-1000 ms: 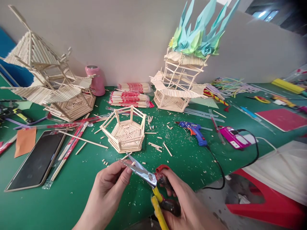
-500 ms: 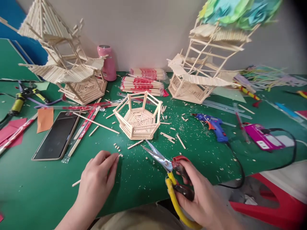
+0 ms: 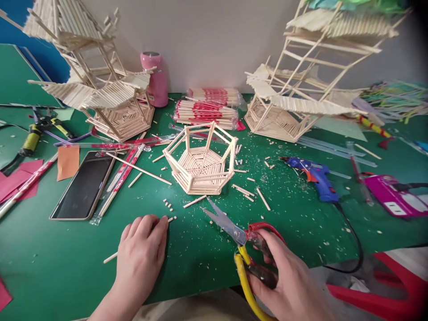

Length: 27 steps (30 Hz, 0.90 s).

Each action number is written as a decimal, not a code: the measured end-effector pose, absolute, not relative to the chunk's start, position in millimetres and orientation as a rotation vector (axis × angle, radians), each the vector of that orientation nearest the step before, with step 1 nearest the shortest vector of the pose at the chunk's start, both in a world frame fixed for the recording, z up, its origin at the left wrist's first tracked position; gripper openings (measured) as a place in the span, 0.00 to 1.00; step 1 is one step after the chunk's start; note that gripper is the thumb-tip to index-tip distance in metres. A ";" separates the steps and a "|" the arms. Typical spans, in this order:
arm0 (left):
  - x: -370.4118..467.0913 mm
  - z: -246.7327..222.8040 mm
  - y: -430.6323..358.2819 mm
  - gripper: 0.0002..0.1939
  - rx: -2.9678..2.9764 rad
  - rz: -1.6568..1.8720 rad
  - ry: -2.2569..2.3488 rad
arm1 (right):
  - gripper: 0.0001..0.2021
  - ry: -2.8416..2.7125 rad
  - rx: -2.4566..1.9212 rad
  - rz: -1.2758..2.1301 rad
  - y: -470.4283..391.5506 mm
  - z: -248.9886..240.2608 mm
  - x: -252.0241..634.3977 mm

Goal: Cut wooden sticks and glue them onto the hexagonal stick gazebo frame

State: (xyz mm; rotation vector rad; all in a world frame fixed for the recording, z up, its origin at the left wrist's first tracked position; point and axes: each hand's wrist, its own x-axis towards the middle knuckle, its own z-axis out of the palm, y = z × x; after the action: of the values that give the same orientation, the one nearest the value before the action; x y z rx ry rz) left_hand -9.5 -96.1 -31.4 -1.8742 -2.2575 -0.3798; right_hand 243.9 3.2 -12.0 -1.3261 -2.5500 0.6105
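Scissors with red-and-yellow handles (image 3: 240, 240) sit gripped, blades parted, in my right hand (image 3: 287, 281) at lower right; my left hand (image 3: 140, 254) lies flat, fingers extended and empty, pinning a thin wooden stick (image 3: 110, 257) to the green table (image 3: 200, 249).

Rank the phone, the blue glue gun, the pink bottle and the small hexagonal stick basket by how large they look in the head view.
1. hexagonal stick basket
2. phone
3. blue glue gun
4. pink bottle

Basket and phone look close; the bottle stands farthest, so perhaps bigger.
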 end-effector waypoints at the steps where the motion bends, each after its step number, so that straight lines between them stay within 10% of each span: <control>1: -9.9 -31.3 -95.5 0.11 -1.880 -0.360 -2.251 | 0.25 -2.545 -1.335 0.598 2.3 -14.1 244.3; 27: -61.2 -30.0 -63.7 0.15 -1.990 -0.551 -2.237 | 0.28 -2.659 -1.270 0.422 1.4 -19.4 246.4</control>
State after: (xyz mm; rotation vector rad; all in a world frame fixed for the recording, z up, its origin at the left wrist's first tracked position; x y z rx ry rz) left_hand -61.2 -63.7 -30.0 -1.9905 -2.2373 -0.5514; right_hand 246.4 1.4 -19.4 -1.2699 -2.6592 0.4220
